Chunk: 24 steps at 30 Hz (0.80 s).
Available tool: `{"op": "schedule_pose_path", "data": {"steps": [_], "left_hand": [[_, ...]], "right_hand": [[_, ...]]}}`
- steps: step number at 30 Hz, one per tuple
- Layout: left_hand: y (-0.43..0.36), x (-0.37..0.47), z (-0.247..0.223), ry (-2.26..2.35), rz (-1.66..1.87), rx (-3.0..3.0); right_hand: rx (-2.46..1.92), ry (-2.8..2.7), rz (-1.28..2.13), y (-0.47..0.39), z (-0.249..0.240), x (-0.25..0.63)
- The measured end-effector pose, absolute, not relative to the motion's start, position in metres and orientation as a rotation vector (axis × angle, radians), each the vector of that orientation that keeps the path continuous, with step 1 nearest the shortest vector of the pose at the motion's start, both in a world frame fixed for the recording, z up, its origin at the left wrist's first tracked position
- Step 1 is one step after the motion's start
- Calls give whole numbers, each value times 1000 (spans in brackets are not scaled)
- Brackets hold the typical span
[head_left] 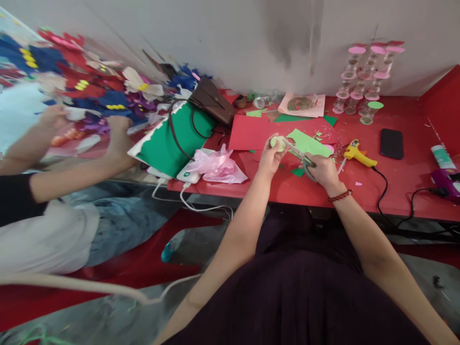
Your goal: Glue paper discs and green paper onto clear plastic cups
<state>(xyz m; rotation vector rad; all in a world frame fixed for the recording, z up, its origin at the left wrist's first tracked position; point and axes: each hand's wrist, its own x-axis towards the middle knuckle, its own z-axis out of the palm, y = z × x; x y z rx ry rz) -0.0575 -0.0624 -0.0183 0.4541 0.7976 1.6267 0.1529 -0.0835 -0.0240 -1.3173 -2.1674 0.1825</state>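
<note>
Between the fingers of my left hand point(272, 157) is a small, pale green round piece point(278, 143), which looks like paper; its exact form is hard to make out. My right hand point(324, 170) grips a pair of scissors point(299, 154) by grey handles, and the blades reach left to the edge of the green piece. Under and behind the blades lies a sheet of light green paper point(304, 140). Red paper point(248, 132) and small green scraps are spread on the red table point(362, 184) around my hands.
Right of my hands are a yellow glue gun point(359, 154) with a black cord and a black phone point(391, 143). Stacked clear cups point(356, 81) with pink discs stand behind. To the left are a pink plastic bag point(220, 165), a brown bag point(212, 103) and a co-worker's arms point(86, 165).
</note>
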Motion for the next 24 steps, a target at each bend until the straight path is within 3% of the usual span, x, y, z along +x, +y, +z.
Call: {"op": "schedule_pose_path", "data": {"steps": [24], "left_hand": [[-61,-57,-22,735,1646,457]], "right_hand": [[-1410,-2083,13,-94,-15,148]]}}
